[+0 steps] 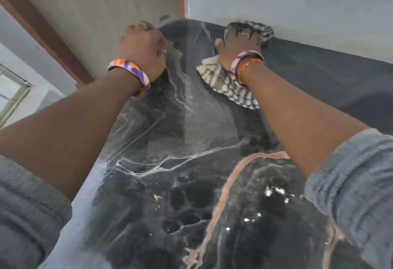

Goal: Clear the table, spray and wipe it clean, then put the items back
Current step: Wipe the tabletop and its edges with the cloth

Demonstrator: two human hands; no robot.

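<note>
Right hand (238, 45) presses the cloth (225, 81) flat, scrubbing the far tabletop (191, 141); left hand (142, 49), seemingly clenched, braces the far-left edge.

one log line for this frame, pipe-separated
phase: wiping | right hand: presses striped cloth at far edge of black marble table | left hand: grips far left table edge | droplets near side
</note>
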